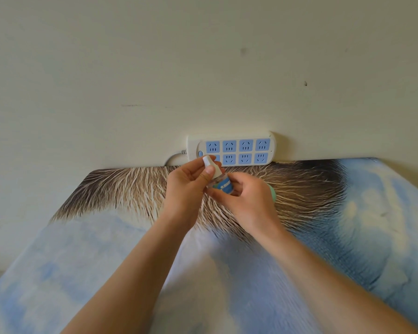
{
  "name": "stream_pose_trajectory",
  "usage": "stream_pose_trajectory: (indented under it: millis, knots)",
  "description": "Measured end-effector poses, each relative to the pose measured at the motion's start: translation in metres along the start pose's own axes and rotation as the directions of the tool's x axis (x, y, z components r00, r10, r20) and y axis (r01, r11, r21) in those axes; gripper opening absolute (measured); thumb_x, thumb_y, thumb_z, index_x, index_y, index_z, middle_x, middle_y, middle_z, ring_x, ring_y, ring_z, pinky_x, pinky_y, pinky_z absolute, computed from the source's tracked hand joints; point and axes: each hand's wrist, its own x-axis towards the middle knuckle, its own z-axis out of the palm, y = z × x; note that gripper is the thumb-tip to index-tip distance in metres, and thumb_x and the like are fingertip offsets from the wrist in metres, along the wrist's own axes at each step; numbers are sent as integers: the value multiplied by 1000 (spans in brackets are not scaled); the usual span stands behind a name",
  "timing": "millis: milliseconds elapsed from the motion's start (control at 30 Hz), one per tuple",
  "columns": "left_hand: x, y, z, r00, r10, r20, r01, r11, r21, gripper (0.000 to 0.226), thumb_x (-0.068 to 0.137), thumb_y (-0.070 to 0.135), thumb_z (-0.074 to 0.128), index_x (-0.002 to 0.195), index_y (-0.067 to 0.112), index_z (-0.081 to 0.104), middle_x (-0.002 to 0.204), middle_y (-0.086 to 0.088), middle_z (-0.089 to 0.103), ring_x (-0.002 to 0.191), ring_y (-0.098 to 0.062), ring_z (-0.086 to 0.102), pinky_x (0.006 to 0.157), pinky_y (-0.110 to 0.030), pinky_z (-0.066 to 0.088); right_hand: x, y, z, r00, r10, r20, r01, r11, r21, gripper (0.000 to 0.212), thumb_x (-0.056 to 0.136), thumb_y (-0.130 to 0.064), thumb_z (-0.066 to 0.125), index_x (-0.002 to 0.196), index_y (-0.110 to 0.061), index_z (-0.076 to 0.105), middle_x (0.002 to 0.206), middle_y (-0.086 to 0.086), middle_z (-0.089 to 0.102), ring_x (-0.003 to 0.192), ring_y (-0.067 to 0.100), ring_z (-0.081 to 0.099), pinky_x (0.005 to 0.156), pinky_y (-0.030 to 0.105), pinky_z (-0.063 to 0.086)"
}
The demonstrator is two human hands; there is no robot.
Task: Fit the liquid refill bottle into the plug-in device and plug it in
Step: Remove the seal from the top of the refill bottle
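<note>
Uncapping step: left hand [187, 186] pinches the cap [209, 163], right hand [247, 198] grips the bottle [223, 185]; next, twist it off, then reach the device [272, 194]

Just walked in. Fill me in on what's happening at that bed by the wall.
A person is holding a small clear refill bottle with a blue label in both hands above a blue and brown printed bedspread. The right hand grips the bottle's body while the left hand pinches its white cap. A pale green object, partly hidden, lies behind the right hand. A white power strip with blue sockets sits against the wall; no plug shows in the sockets in view.
</note>
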Motion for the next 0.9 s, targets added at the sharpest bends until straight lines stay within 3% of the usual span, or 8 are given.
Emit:
stream_pose_trajectory:
  millis: [133, 267, 467, 667, 900]
  knots:
    - [0, -1, 1, 1000, 9, -9, -9, 1000, 0, 22, 93, 0, 56, 108, 8, 70, 97, -7, 77, 91, -20, 75, 83, -35, 60, -1, -2, 0, 1000, -10, -17, 9, 999, -41, 32, 72, -44, 81, 93, -22, 72, 81, -4, 76, 74, 8, 72, 65, 27, 57]
    - [-3, -5, 3, 997, 71, -14, -70, 997, 33, 17, 90, 2, 63, 95, 14, 73, 85, 1, 79, 84, -14, 75, 73, -25, 59, -1, -3, 0, 994, -49, -93, 36, 990, -135, 37, 67, -45, 84, 92, -21, 71, 78, -7, 75, 70, 2, 70, 62, 23, 56]
    - [-1, -2, -3, 999, 15, 35, -16, 1000, 22, 22, 88, 12, 68, 110, 12, 68, 97, -4, 78, 93, -20, 74, 82, -33, 58, 0, -1, -2, 998, 6, -64, -10, 999, -48, 36, 66, -39, 87, 94, -24, 70, 79, -13, 75, 72, -7, 69, 58, 7, 48]
    - [2, -1, -7, 995, -32, 93, 26, 997, 67, 29, 93, 7, 58, 122, 5, 63, 109, -13, 75, 103, -28, 71, 96, -40, 53, 3, -1, -5, 998, 62, 1, -62, 994, 94, 34, 72, -33, 85, 100, -18, 73, 83, -8, 78, 75, -2, 72, 60, 8, 48]
    - [-1, -4, -6, 999, 1, 54, -6, 995, 102, 28, 91, 6, 62, 119, 4, 65, 99, -7, 77, 92, -22, 74, 74, -26, 56, 2, 3, -4, 999, 47, 18, -49, 996, 81, 31, 72, -35, 84, 98, -22, 73, 84, -9, 78, 78, 3, 73, 67, 18, 56]
